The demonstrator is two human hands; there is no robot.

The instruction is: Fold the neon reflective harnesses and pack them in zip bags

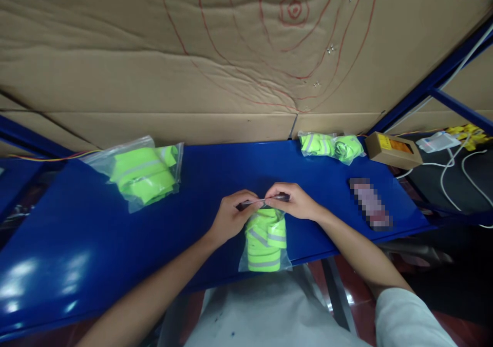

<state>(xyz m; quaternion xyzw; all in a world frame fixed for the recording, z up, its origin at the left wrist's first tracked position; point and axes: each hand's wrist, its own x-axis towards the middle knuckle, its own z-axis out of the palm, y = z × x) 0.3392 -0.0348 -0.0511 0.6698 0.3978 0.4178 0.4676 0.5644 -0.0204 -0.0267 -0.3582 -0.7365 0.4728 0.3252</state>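
Observation:
A clear zip-lock bag (265,239) with a folded neon yellow-green reflective vest inside lies at the front edge of the table, close to my body. Grey reflective bands cross the vest. My left hand (231,214) and my right hand (296,201) meet at the bag's far, top edge. Thumb and fingers of each hand pinch that edge, with the fingertips almost touching. A thin dark strip shows between the fingers on both sides; I cannot tell whether it is part of the bag. How far the seal is closed is too small to see.
On the blue table (208,167), a larger bagged vest (144,175) lies at left. Two small bagged vests (331,146) sit at the back right, beside a cardboard box (393,150). A blurred-out phone (370,203) is to the right. Cardboard panels (115,80) stand behind; white cables (442,170) hang at right.

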